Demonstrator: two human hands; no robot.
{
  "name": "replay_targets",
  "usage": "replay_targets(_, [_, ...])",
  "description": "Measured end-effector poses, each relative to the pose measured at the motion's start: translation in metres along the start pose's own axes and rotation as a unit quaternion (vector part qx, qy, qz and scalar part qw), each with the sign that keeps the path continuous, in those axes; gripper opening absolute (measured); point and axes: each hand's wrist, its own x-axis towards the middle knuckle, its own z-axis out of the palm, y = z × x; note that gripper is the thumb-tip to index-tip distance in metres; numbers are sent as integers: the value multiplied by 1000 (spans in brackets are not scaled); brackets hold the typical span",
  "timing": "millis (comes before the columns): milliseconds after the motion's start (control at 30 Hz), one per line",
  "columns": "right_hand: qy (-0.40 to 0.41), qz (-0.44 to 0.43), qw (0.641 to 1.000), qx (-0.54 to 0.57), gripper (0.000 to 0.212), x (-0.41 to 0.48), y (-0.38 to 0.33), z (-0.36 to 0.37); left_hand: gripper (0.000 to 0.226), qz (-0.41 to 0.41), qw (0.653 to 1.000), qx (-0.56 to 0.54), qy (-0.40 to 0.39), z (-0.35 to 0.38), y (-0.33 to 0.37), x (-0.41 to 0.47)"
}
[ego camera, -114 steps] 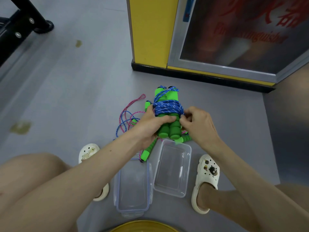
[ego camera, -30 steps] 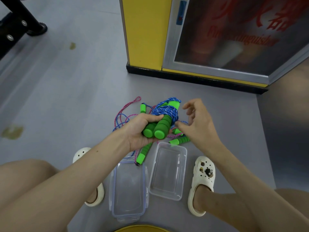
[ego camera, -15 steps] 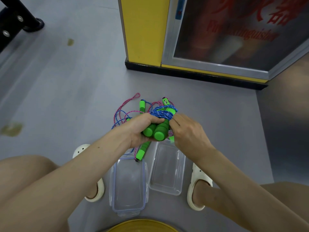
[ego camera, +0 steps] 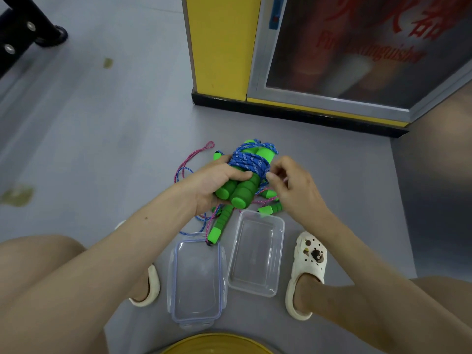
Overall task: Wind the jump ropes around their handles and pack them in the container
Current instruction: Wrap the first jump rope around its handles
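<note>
Two cylindrical foam handles (ego camera: 240,193) under braided rope (ego camera: 249,162)

Bare forearms, bare knees, cream perforated clogs (ego camera: 307,267), small dark charms on the right one

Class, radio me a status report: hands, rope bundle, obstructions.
Left hand grips green handles, blue rope wound round. Right hand pinches blue rope. Clear container empty; loose handle lies at its far rim.

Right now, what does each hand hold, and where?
Left hand grips the wound jump rope by its green handles; right hand pinches its blue cord.
</note>
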Motion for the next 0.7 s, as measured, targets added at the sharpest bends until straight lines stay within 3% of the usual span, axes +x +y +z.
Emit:
replay_targets(67, [-29,-14,999,-31,8,-1,0,0,44,5,1000,-6,12,-1,-4,2])
replay_targets(133, [-42,-95,984,-145,16,-4,2,-1,44,0,1000,-19,12,-1,-7,2])
replay_targets(200, [-9,-185,948,-258,13,-2,5,-2,41,-6,1000,-30,8,0,-9,2])
replay_targets(267, [26,-213,937,-276,10,-1,8,0,38,-9,999,-47,5,2,-10,0])
replay_targets(333, [53,-171,967,-182,8,-4,5,5,40,1,997,-74,9,6,-12,-1])
replay_targets(400, [103,-59,993,-19,7,-5,-2,7,45,30,994,-102,11,11,-15,0])
replay_targets(467, [116,83,980,140,6,-4,-8,5,55,63,991,-118,21,14,-19,3])
replay_targets(533, [99,145,955,239,8,-1,-8,4,64,89,987,-133,33,16,-21,7])
replay_targets(600, [73,157,952,252,7,1,-8,3,68,100,983,-146,38,16,-21,9])
replay_targets(700, [59,148,978,133,12,1,-6,4,63,94,982,-158,33,16,-23,10])
